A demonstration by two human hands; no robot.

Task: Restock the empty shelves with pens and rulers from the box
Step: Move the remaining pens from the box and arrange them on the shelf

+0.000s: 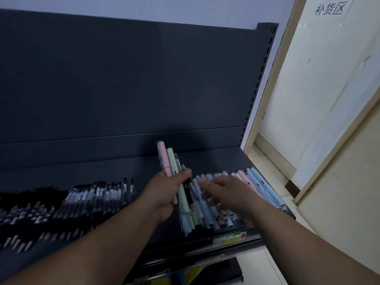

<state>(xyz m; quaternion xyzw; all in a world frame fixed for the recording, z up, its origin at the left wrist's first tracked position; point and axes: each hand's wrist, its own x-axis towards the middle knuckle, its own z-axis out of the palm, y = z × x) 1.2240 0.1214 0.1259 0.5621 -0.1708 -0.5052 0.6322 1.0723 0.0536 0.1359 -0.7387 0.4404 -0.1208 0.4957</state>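
Observation:
My left hand (164,192) grips a bundle of pastel pens (170,161), pink and green among them, held upright over the dark shelf (123,169). Just to its right, my right hand (224,192) hovers, blurred, with fingers spread over a row of pastel pens (257,182) lying on the shelf's right part. It seems to hold nothing. A long row of black and clear pens (86,198) lies on the shelf's left part. No box or rulers are in view.
The shelf's dark back panel (133,79) rises behind. A price label strip (228,237) runs along the front edge, with a lower shelf (195,270) beneath. A pale wall with a paper sign (329,9) and tiled floor (271,161) lie to the right.

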